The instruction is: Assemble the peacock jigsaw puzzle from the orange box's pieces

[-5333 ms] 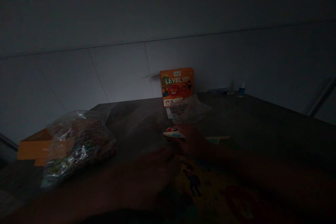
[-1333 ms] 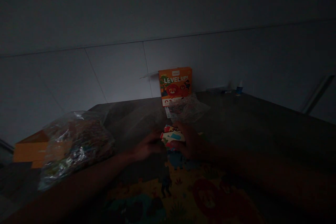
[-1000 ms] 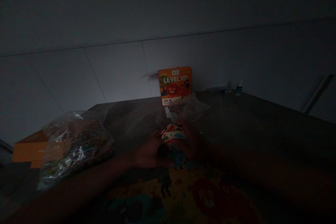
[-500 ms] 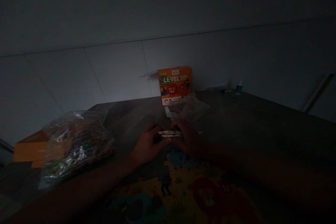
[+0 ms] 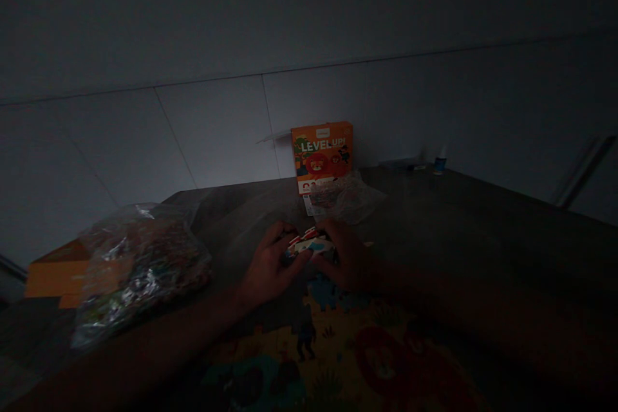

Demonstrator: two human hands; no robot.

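Note:
Between my two hands is a small stack of puzzle pieces (image 5: pixel 315 245), with white, red and blue faces partly showing. My left hand (image 5: pixel 274 264) grips the stack from the left, its thumb in front. From the right, my right hand (image 5: pixel 344 254) closes on the same pieces, fingers over the far side. Just below the hands, a joined jigsaw puzzle (image 5: pixel 333 347) lies on the table, showing a red lion, a blue animal and a dark figure on yellow. Dim light hides the finger details.
An orange puzzle box (image 5: pixel 322 158) stands against the wall, a clear plastic bag (image 5: pixel 350 199) before it. On the left a large plastic bag of pieces (image 5: pixel 149 270) rests by an orange carton (image 5: pixel 53 273). A small bottle (image 5: pixel 440 162) is at the far right of the table (image 5: pixel 463 232).
The held pieces have tilted from edge-on so that their printed faces show, and they look less evenly stacked. Both hands stay in nearly the same place.

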